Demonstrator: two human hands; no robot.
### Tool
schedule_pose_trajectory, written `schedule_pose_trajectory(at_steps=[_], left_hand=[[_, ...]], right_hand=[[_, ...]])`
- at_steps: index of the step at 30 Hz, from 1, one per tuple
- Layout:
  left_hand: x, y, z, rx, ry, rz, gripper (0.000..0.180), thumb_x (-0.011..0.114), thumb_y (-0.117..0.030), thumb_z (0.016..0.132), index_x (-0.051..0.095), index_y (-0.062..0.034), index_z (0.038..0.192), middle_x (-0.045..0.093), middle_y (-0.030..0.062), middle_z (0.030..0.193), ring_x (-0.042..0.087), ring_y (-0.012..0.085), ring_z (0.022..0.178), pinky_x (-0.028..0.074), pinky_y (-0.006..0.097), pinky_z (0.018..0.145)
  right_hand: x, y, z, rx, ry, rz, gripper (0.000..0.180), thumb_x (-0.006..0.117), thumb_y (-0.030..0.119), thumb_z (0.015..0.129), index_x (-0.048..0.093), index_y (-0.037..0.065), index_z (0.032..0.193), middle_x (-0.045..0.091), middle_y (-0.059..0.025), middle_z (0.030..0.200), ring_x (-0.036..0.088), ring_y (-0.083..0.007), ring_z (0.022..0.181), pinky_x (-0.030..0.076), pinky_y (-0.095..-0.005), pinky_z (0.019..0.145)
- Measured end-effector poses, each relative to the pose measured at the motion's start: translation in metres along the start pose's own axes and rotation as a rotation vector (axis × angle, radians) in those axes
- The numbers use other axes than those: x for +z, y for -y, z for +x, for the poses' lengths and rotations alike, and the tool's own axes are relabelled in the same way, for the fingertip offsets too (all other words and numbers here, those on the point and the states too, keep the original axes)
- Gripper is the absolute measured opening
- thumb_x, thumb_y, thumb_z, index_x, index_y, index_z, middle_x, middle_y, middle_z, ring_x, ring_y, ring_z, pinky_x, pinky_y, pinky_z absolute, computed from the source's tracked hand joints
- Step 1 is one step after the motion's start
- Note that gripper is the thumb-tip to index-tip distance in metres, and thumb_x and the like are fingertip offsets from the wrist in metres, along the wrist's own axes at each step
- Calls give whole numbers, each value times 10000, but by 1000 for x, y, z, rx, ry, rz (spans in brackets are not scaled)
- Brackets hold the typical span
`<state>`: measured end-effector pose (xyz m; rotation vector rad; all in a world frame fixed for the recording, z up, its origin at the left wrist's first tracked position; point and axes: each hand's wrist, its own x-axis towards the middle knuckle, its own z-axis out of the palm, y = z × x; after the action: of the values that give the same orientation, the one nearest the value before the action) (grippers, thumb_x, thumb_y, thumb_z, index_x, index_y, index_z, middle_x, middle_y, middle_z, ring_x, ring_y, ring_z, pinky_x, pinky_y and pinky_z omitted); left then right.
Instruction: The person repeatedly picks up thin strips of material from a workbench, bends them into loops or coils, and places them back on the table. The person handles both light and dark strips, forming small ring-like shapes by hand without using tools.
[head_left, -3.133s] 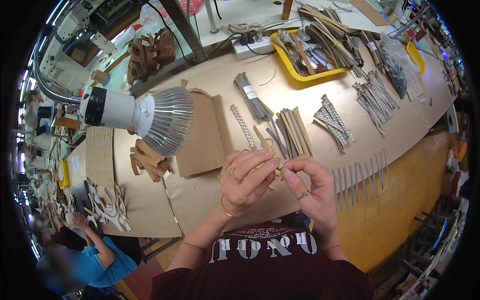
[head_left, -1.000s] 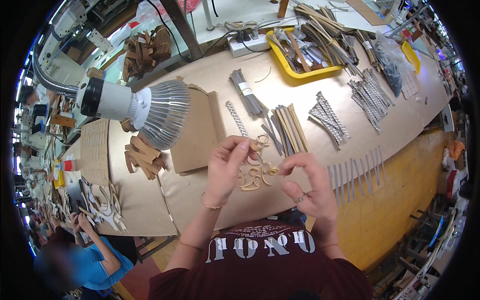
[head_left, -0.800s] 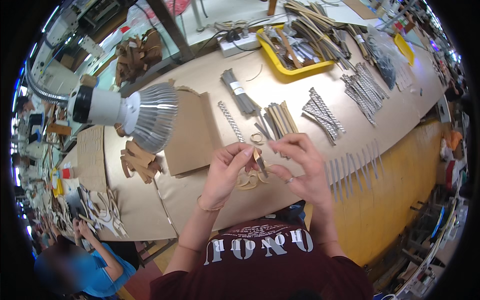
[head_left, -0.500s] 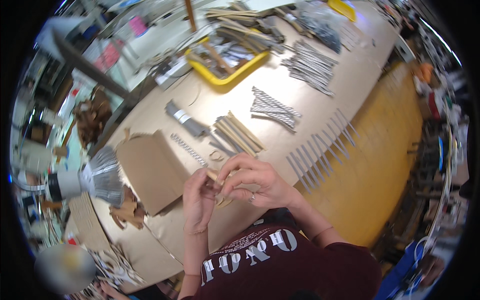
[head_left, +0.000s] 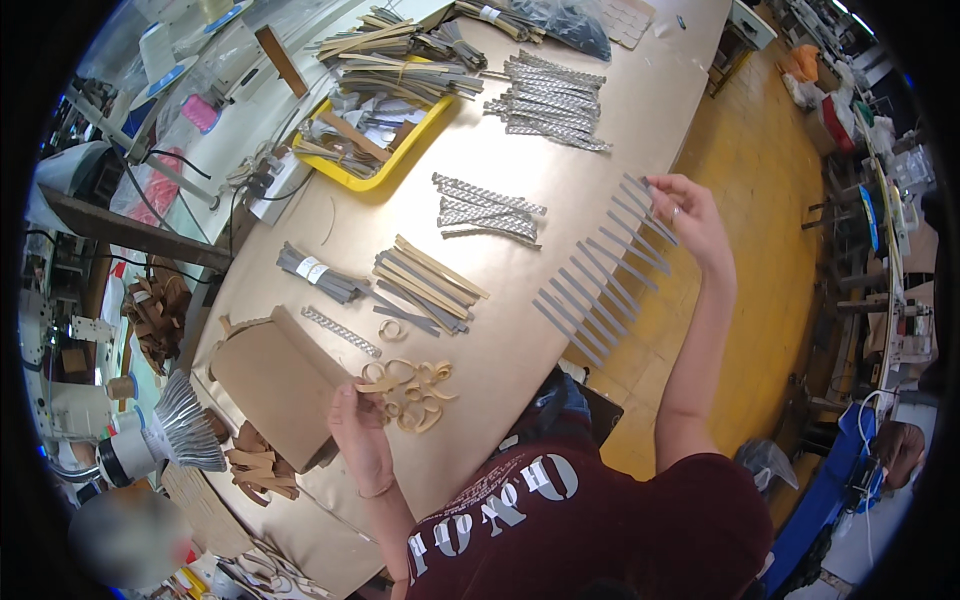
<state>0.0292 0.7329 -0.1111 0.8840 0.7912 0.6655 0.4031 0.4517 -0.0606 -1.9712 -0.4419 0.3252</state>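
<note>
The left hand is closed in a pinch on a small tan looped strap piece, thumb and fingers meeting at its near end, so the grip is narrow and holding. Just beyond that pinch, touching or nearly touching the held piece, lies a loose cluster of tan loops on the tan worktable, and directly to the hand's left sits a flat brown cardboard box. Farther out from the left grip, past the loops, are a bundle of tan and grey strips and a banded grey bundle. The right hand is stretched well away from the left, out at the table's far right edge, with fingers partly spread over the top end of a row of grey strips hung along that edge; its fingertips touch the uppermost strip, but whether they actually clamp it I cannot tell. Beyond the right hand's reach, up the table, lie piles of perforated grey strips and a yellow tray filled with strap material.
</note>
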Motion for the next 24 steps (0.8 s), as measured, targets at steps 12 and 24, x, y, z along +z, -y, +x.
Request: schedule_pose_trajectory(at_steps=[12,24], left_hand=[[25,16,-21,-46,85,240,215,562,-182,994,683,-9,957,660,19,883,527,70,756,404,224,698],[7,15,-29,13,38,469,199,553,-147,995,669,4,939,661,10,848,545,57,762,432,223,716]], right_hand=[[-17,-114,107,292,-172,-381,458,801,241,787,646,47,1172,695,-61,836,655,-133,806,505,-306,756],[16,-100,70,273,-634,-965,751,727,542,810,457,129,1376,481,-141,1383,543,-313,1208,376,-543,1023]])
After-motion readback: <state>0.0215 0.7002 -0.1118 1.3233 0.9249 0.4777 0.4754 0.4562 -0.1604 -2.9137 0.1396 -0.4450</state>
